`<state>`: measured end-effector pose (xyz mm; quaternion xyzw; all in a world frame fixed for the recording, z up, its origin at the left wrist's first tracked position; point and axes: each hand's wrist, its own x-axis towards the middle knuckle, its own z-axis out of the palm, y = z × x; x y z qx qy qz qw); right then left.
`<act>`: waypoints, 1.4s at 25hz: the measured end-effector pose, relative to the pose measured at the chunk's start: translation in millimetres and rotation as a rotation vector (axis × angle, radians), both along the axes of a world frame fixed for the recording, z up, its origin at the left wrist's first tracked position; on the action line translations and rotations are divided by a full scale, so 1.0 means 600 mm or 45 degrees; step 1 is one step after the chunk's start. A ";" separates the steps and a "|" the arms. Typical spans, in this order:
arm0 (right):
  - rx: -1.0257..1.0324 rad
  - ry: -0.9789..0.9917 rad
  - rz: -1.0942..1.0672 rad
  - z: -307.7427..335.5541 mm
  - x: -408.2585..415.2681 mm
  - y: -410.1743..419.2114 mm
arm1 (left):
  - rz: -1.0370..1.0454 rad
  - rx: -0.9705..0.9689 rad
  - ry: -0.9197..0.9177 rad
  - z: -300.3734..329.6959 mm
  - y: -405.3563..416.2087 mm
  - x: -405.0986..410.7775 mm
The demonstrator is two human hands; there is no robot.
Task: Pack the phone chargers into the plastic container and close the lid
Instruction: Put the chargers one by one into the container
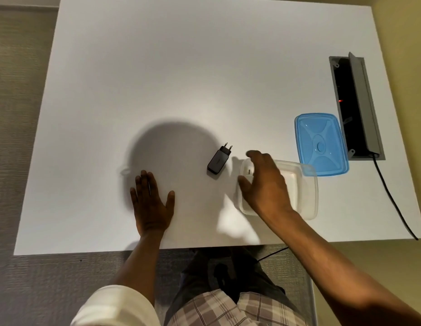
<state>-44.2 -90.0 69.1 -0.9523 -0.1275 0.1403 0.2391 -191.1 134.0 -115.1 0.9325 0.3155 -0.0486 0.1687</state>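
My right hand (263,182) hovers fingers spread over clear container (308,191); left hand (150,203) flat, released on table (157,78); 1 black charger (217,161) between; blue lid (321,144) off.

White charger (249,172) mostly hidden under right hand (266,182), clear container (308,196) partly covered
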 end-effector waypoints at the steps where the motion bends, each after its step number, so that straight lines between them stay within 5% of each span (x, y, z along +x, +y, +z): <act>1: 0.012 0.021 0.004 -0.002 0.003 0.029 | -0.001 -0.002 -0.004 0.000 -0.001 0.000; 13: -0.529 0.105 -0.118 -0.166 0.033 0.196 | 0.003 -0.030 -0.041 -0.003 0.001 0.001; 23: -0.431 0.206 0.071 -0.189 0.047 0.179 | 0.010 -0.014 -0.008 -0.003 0.001 0.000; 35: 0.062 0.000 0.031 -0.034 0.001 0.008 | -0.001 0.017 -0.001 -0.003 0.002 -0.001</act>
